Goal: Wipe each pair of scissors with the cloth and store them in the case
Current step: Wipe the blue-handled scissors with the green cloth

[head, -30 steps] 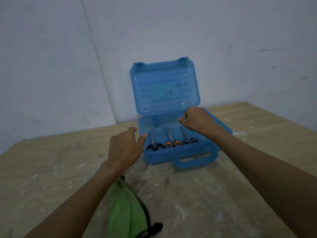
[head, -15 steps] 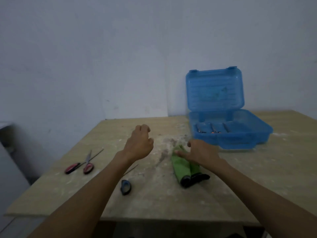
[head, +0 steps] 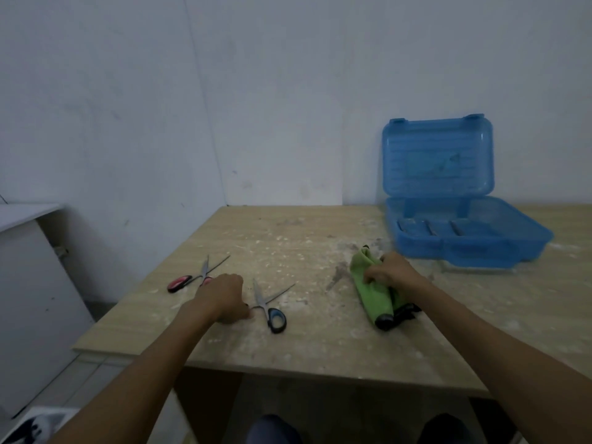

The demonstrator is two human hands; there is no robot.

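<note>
— Where are the hands?
— The right hand (head: pixel 389 272) clutches the green cloth (head: pixel 371 294) on the table (head: pixel 304 341). The left hand (head: pixel 221 298), fingers curled, touches the blue scissors (head: pixel 268 310); whether it grips them is unclear.
— The case (head: pixel 437 161)?
— Open, back right. The red scissors (head: pixel 181 282) lie far left.

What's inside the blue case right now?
In the blue case, three grey scissor blades lie side by side in its left half. Their handles are hidden behind the front wall; the right half is too blurred to judge.

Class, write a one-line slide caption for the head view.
Left hand at blue-handled scissors; right hand grips green cloth near open blue case.
</note>
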